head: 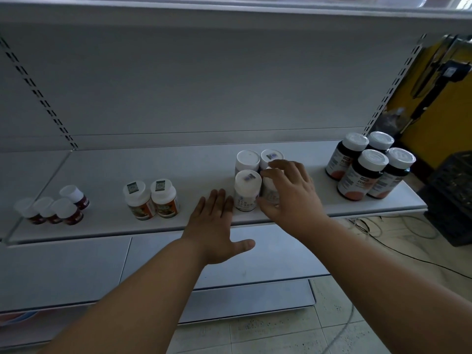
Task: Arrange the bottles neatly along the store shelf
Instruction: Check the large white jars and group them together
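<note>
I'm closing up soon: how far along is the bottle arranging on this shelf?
Mostly done, it seems. The dark bottles on the right, the two orange-label bottles and the small red bottles on the left already stand upright in tidy groups. In hand: the right hand grips the front right one of the white bottles, while the left hand lies flat beside them. Left: squaring that cluster.
</note>
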